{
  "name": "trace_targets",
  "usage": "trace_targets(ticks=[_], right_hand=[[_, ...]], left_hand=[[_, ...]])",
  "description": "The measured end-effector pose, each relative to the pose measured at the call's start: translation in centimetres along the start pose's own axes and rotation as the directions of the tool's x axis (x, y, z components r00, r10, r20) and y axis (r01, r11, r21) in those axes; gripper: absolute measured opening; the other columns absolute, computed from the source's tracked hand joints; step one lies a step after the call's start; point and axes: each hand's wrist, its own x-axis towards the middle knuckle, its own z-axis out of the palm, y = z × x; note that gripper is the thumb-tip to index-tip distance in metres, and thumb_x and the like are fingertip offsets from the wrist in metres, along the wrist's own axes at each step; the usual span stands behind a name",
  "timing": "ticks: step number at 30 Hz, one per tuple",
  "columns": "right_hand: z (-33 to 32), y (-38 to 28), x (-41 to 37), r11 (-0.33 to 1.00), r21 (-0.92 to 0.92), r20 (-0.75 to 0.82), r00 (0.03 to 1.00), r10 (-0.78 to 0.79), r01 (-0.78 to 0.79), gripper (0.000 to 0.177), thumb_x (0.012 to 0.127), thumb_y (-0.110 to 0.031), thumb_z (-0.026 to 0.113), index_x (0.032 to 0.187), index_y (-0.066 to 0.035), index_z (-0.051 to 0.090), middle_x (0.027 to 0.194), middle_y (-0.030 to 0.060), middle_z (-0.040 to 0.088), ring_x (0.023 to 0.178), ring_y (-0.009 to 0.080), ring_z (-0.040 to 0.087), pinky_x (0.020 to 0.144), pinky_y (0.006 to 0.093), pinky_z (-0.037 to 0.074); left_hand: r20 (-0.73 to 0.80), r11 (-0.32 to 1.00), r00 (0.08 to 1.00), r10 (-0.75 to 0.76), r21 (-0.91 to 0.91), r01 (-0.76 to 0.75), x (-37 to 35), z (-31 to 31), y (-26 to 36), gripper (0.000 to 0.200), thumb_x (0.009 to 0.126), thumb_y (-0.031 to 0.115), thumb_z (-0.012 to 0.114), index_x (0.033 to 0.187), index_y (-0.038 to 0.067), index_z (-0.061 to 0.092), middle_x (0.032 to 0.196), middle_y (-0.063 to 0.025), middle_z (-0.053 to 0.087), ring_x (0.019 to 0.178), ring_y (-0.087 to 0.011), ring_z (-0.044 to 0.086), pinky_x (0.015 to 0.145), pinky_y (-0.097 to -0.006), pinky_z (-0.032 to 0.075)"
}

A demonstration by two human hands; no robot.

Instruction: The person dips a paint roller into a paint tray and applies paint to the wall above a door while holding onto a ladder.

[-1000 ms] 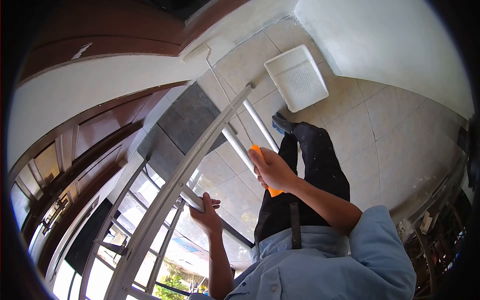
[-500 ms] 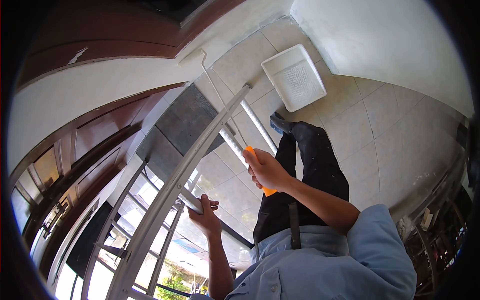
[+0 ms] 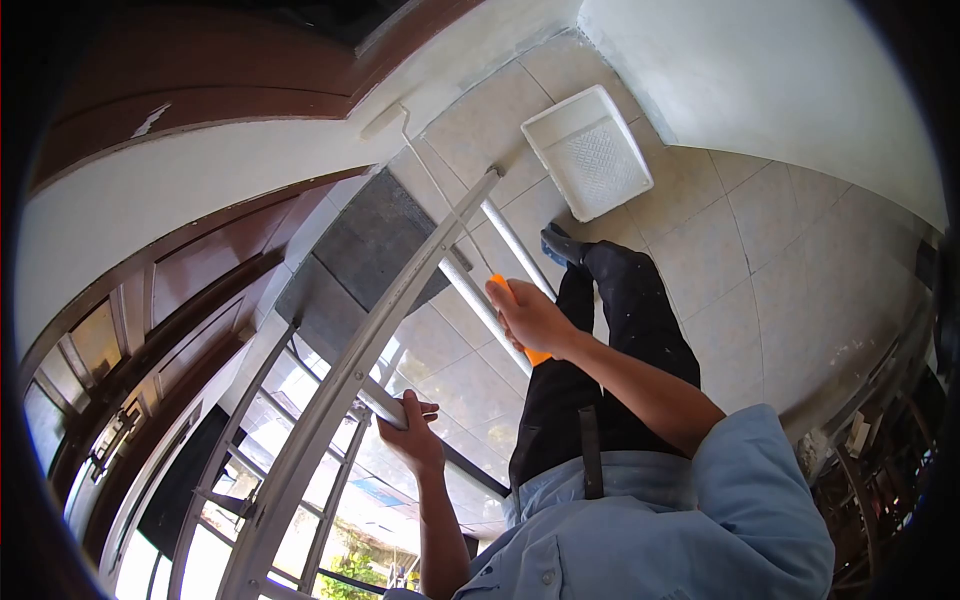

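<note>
My right hand (image 3: 540,320) is wrapped round the orange handle of a paint roller (image 3: 497,290). Its thin wire frame reaches up and left past the ladder, and the pale roller head (image 3: 382,121) lies against the low white wall. An aluminium ladder (image 3: 340,385) leans diagonally across the view. On one of its rungs (image 3: 384,402) rests my left hand (image 3: 412,440), fingers curled round it. A white paint tray (image 3: 640,188), coated with white paint on its ribbed slope, sits on the tiled floor beyond my feet.
A brown wooden door (image 3: 190,280) stands at the left, with brown trim (image 3: 230,85) above the wall. Dark tiles (image 3: 375,235) lie beside the ladder's side rail. A white wall (image 3: 760,80) rises at the upper right. Cluttered items (image 3: 865,450) stand at the lower right.
My right hand has moved slightly up in the view with the roller handle, and the roller head has shifted a little along the wall. My left hand stays on the rung.
</note>
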Motion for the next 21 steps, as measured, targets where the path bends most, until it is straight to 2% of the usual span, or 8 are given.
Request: trace_targets(ticks=[2, 5, 8, 12, 16, 19, 21], right_hand=[[-0.1, 0.2, 0.6, 1.000, 0.022, 0.018, 1.000, 0.005, -0.006, 0.042, 0.103, -0.045, 0.041, 0.084, -0.008, 0.045, 0.062, 0.0005, 0.047, 0.045, 0.0089, 0.050, 0.043, 0.0250, 0.044], [0.2, -0.7, -1.7, 0.995, 0.092, 0.027, 0.999, 0.042, -0.045, 0.040, 0.103, -0.046, 0.043, 0.084, -0.011, 0.043, 0.060, -0.0043, 0.041, 0.043, 0.0048, 0.040, 0.042, 0.0233, 0.040], [-0.7, -0.1, -2.1, 0.992, 0.125, 0.033, 0.999, 0.033, -0.037, 0.041, 0.103, -0.047, 0.044, 0.084, -0.011, 0.044, 0.059, -0.0045, 0.041, 0.043, 0.0048, 0.040, 0.041, 0.0233, 0.039], [-1.5, -0.2, 1.3, 0.998, 0.053, -0.010, 1.000, 0.024, -0.023, 0.041, 0.101, -0.049, 0.046, 0.083, -0.012, 0.044, 0.059, -0.0057, 0.041, 0.043, 0.0037, 0.041, 0.042, 0.0217, 0.039], [-2.1, -0.1, 3.9, 0.992, 0.124, 0.016, 0.999, 0.036, -0.038, 0.042, 0.102, -0.045, 0.045, 0.081, -0.009, 0.045, 0.059, -0.0028, 0.044, 0.043, 0.0066, 0.043, 0.042, 0.0252, 0.041], [-2.5, -0.5, 1.8, 0.994, 0.107, 0.000, 0.999, 0.033, -0.032, 0.041, 0.100, -0.051, 0.048, 0.083, -0.014, 0.044, 0.059, -0.0071, 0.041, 0.044, 0.0031, 0.041, 0.042, 0.0215, 0.039], [-3.2, -0.5, 0.5, 0.984, 0.161, -0.010, 0.997, 0.082, -0.079, 0.040, 0.101, -0.051, 0.048, 0.084, -0.015, 0.045, 0.059, -0.0076, 0.039, 0.044, 0.0026, 0.039, 0.043, 0.0210, 0.038]], left_hand=[[-0.006, 1.000, 1.000, 0.013, 0.001, -0.013, 0.0, 0.1, 0.3, 0.019, 0.095, 0.016, 0.061, 0.093, 0.000, 0.052, 0.069, -0.0073, 0.062, 0.059, -0.0180, 0.066, 0.051, -0.0271, 0.052], [-0.004, 1.000, 1.000, 0.006, -0.002, -0.006, -0.1, 0.1, 0.1, 0.019, 0.095, 0.016, 0.061, 0.092, 0.001, 0.051, 0.069, -0.0074, 0.062, 0.059, -0.0179, 0.066, 0.051, -0.0270, 0.052], [-0.005, 1.000, 1.000, 0.000, -0.009, 0.000, -0.1, 0.1, 0.2, 0.019, 0.095, 0.016, 0.062, 0.092, 0.001, 0.051, 0.069, -0.0077, 0.062, 0.059, -0.0179, 0.066, 0.052, -0.0271, 0.052], [-0.003, 1.000, 1.000, -0.002, -0.010, 0.002, 0.0, 0.1, 0.0, 0.019, 0.095, 0.017, 0.062, 0.092, 0.001, 0.051, 0.069, -0.0084, 0.062, 0.059, -0.0183, 0.066, 0.052, -0.0277, 0.052], [-0.003, 1.000, 1.000, -0.005, -0.002, 0.005, 0.0, 0.0, -0.2, 0.020, 0.095, 0.017, 0.061, 0.093, 0.001, 0.050, 0.070, -0.0089, 0.062, 0.059, -0.0190, 0.066, 0.053, -0.0285, 0.052], [0.006, 1.000, 1.000, -0.012, -0.018, 0.012, -0.1, 0.1, -0.1, 0.020, 0.095, 0.017, 0.061, 0.094, 0.000, 0.050, 0.071, -0.0092, 0.063, 0.059, -0.0194, 0.066, 0.053, -0.0288, 0.052], [0.014, 1.000, 1.000, -0.016, -0.026, 0.016, -0.1, -0.1, -0.1, 0.020, 0.095, 0.017, 0.061, 0.094, 0.000, 0.050, 0.072, -0.0096, 0.063, 0.059, -0.0194, 0.066, 0.054, -0.0289, 0.052]])
